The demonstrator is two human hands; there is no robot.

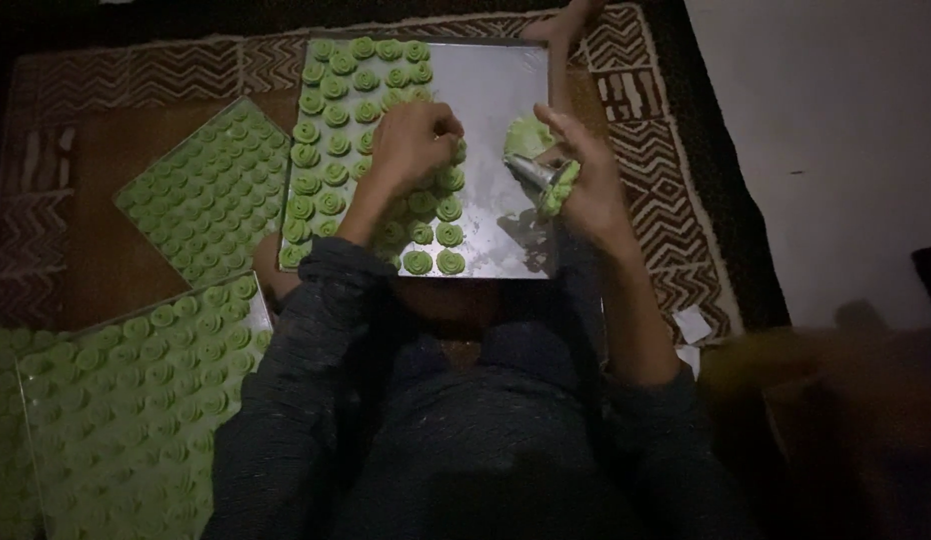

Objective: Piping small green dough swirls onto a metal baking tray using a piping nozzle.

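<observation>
a small metal piping nozzle [534, 170] packed with green dough is gripped in the right hand [586, 180]. the left hand [414, 143] is curled over the rosettes on the shiny metal baking tray [506, 90], its grasp unclear. shaping seems underway; careful placing beside the green dough rosette rows [331, 130] is called for.

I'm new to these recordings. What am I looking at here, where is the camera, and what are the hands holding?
There is one picture, from a camera on the person's head looking down at their own lap and hands. The left hand rests on green swirl-shaped dough pieces lined up on a shiny metal tray. The right hand grips a metal piping nozzle with green dough around it. Two more filled trays lie to the left, all on a patterned mat.
</observation>
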